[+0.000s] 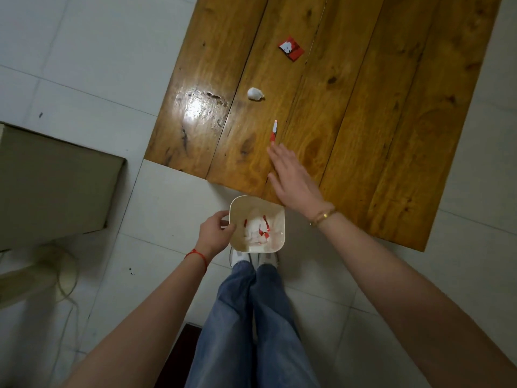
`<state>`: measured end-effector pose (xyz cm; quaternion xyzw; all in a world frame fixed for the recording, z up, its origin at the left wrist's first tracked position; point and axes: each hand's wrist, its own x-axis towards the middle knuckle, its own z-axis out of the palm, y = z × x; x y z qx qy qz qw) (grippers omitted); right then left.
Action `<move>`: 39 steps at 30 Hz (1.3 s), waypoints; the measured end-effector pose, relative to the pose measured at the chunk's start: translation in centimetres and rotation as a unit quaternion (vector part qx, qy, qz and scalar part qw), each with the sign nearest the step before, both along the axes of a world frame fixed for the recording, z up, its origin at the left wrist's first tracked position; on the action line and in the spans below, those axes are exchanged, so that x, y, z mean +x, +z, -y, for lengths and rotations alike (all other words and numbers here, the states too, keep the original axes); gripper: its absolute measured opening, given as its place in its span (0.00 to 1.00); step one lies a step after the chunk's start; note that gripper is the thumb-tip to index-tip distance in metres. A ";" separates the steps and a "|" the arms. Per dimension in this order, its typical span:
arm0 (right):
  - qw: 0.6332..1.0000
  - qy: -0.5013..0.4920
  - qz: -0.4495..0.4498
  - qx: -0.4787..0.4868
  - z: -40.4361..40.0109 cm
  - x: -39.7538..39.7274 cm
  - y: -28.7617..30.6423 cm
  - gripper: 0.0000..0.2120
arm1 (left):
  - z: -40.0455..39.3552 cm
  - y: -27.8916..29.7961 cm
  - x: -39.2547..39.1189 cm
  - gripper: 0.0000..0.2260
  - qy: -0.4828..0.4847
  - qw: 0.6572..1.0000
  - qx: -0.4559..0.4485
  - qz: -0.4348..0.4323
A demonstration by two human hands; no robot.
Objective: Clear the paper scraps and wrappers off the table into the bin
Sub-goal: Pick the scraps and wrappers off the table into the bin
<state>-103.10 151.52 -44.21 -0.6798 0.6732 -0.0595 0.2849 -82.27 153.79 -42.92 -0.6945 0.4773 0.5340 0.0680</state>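
the left hand (215, 229) gripped the rim of the bin (279, 219) at lower centre, scraps already inside, while the right hand (291, 177) lay open just short of the red strip (273, 131). a white wad (255, 94) and red wrapper (291, 48) remained up the frame on the glossy wooden table (391, 135), pale floor tiles (84, 51) all around.

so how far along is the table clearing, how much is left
Partly done. The bin, held at its rim by the left hand, already has white paper and red scraps in it. The right hand is open and empty, reaching toward the thin red strip on the table. Left to clear: that strip, the white paper ball and the red wrapper.
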 end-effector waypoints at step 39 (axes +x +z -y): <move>0.996 -0.083 -0.021 0.024 14.6 3.0 0.5 0.24 | 7.1 0.3 6.2 0.22 -0.014 0.998 0.062 -0.004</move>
